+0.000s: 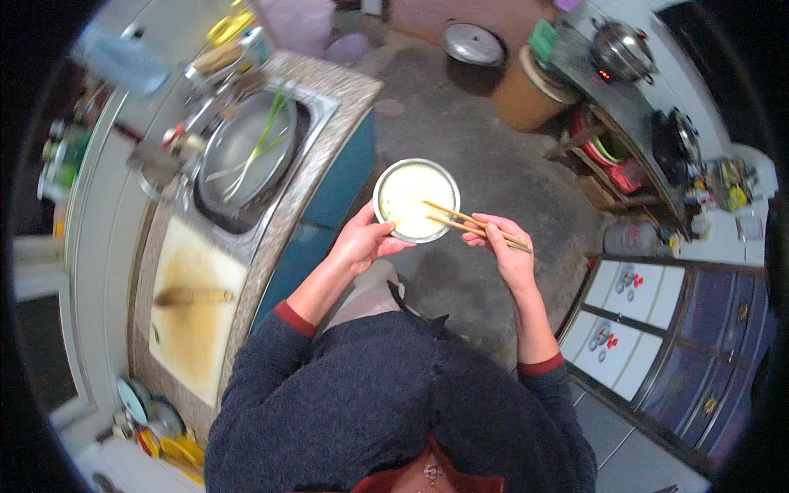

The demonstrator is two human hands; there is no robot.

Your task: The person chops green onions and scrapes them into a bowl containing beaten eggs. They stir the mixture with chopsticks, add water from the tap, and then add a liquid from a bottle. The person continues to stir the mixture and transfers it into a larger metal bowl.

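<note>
My left hand (363, 239) grips a round metal bowl (455, 191) by its left and lower rim, thumb over the edge. A pale yellow, creamy-looking mixture (412, 188) with a few green bits at its left side fills much of the bowl. To the right of the bowl, my right hand (506, 243) holds a pair of wooden chopsticks (463, 223), their tips over or in the mixture; which of the two I cannot tell. The bowl is held in the air above the floor, in front of my body.
At left, a counter (363, 83) carries a sink (320, 117) with a metal basin (212, 148) and green onions (265, 135), plus a cutting board (197, 339) with a knife (194, 297). At right stand a shelf table (616, 98) with a steel pot (622, 52) and a cabinet (672, 345).
</note>
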